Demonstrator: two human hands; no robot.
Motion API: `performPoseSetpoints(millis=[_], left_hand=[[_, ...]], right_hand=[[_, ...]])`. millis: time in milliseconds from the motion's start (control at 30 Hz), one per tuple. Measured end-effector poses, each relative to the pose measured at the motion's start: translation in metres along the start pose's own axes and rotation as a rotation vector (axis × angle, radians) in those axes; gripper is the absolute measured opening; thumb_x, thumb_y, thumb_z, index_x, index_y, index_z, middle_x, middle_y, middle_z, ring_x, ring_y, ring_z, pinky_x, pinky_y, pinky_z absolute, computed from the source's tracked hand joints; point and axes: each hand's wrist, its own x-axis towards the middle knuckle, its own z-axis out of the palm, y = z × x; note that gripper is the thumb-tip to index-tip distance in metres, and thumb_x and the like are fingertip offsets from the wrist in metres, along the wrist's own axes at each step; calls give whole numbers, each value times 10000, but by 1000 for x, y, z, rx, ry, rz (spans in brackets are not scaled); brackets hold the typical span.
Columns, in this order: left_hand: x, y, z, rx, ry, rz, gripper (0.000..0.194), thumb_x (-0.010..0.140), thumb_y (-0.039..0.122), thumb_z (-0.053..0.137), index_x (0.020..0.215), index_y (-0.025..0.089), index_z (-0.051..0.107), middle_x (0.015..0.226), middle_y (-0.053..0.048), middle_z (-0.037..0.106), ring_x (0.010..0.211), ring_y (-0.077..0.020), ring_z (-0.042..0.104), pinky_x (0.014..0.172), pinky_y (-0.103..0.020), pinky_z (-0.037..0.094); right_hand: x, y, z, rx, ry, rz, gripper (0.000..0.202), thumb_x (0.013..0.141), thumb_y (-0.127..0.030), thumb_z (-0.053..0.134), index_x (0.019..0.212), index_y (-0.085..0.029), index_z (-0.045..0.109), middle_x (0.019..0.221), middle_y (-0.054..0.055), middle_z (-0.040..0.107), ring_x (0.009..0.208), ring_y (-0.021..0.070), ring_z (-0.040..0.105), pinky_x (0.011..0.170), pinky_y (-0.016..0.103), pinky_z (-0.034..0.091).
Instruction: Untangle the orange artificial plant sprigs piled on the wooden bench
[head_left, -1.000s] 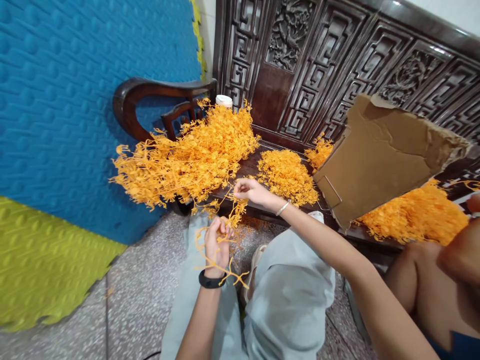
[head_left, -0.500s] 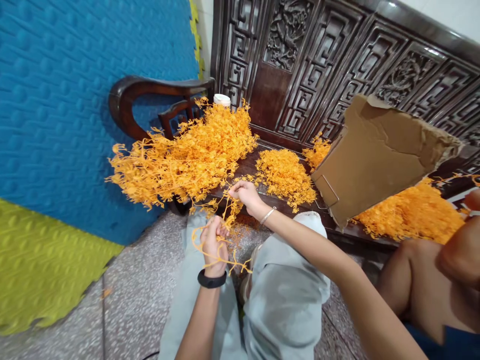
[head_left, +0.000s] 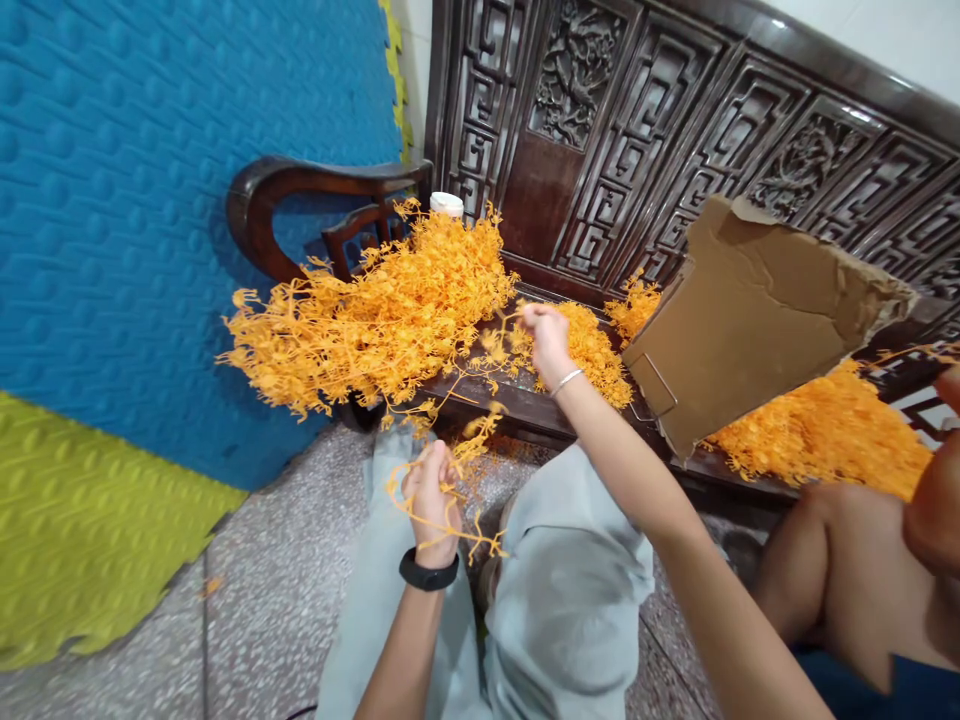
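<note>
Closed around a branched orange plastic strand (head_left: 484, 540) is my left hand (head_left: 435, 495), low over my lap, with loops of the strand hanging about the wrist. My right hand (head_left: 549, 345) is pinched on a small orange piece (head_left: 504, 340) above the dark wooden bench (head_left: 525, 405). A large heap of orange pieces (head_left: 375, 320) lies on the bench at the left. Behind my right hand sits a smaller orange heap (head_left: 596, 360).
A bent cardboard sheet (head_left: 750, 310) leans on the bench, beside another orange pile (head_left: 832, 430). A white container (head_left: 446, 204) stands by the carved backrest (head_left: 544, 190). At the right are a person's bare legs (head_left: 847, 560).
My right hand has moved up and to the right, away from my left hand, with a small orange piece. My left hand has stayed nearly in place, still holding the strand.
</note>
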Motion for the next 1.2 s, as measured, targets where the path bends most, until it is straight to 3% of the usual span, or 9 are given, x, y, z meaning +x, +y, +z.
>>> performPoseSetpoints(millis=[100,233,467,633,800,967,1200], left_hand=[[-1,-3,0,14,-136,-52,412,702,313,634,479,168,319,489,54,285,450,-56,280,434,-200,276],[4,-8,2,-1,-208,-87,391,714,329,619,474,167,358,494,43,307,458,-64,304,438,-204,295],[13,-9,-6,51,-219,-25,207,722,369,599,682,168,568,631,6,509,480,-65,429,449,-205,358],[14,-4,-6,145,-99,62,287,654,340,674,879,191,578,826,-13,589,633,-91,547,558,-211,440],[8,-2,-5,344,-154,141,279,616,308,711,841,186,601,854,-17,619,762,-134,582,678,-242,457],[8,-7,-10,451,-136,129,198,693,358,642,772,178,620,765,-18,625,744,-150,585,710,-265,453],[11,-5,-11,504,-143,205,193,739,358,582,665,180,579,690,6,545,706,-133,525,707,-242,418]], right_hand=[[23,-11,-18,53,19,-64,81,656,-76,520,642,-148,486,613,-36,530,554,49,487,632,207,427],[16,1,-23,5,-209,67,67,636,-109,588,643,-140,529,614,-22,562,552,62,536,617,214,431],[-12,6,-20,-57,-554,49,122,593,-191,677,654,-146,582,644,-13,593,597,81,566,655,234,449],[-34,-4,-22,-133,-819,79,136,606,-200,689,674,-142,587,656,-10,601,605,84,568,651,239,458],[-63,-1,-16,-180,-1082,123,100,652,-161,660,693,-124,578,654,-8,597,612,82,564,673,251,460],[-75,3,-10,-262,-1135,104,75,679,-115,629,692,-126,556,652,-20,575,622,69,544,688,243,444],[-67,14,-7,-302,-1096,56,106,681,-67,603,661,-130,519,609,-35,549,588,65,522,654,236,429]])
